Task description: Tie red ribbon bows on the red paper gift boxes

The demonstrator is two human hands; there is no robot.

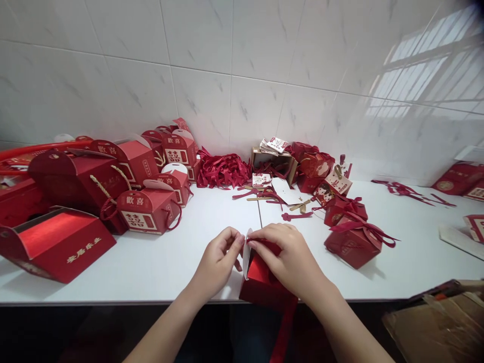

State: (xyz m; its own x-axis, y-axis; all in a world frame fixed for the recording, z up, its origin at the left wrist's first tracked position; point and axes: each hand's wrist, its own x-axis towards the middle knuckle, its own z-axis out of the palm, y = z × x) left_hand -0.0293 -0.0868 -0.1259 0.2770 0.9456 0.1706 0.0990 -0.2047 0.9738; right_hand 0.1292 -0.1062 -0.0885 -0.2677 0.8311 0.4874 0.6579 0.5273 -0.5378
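Note:
A red gift box [260, 287] stands at the table's front edge between my hands, its white-backed end flap [246, 259] raised. My left hand [223, 254] is closed in a pinch at the outer side of this flap; what lies between its fingertips is too small to make out. My right hand [289, 254] reaches over the box and pinches the top of the flap from the inner side, hiding much of the box. A dark red ribbon [284, 327] hangs from the box over the table edge.
Several red gift boxes [141, 212] crowd the left, including one lying open [56, 247]. A ribbon heap [223, 169] lies by the wall. At right stand ribbon-tied boxes [355, 242], loose tags [298, 216] and cards [279, 144]. A cardboard carton [438, 322] juts in at lower right.

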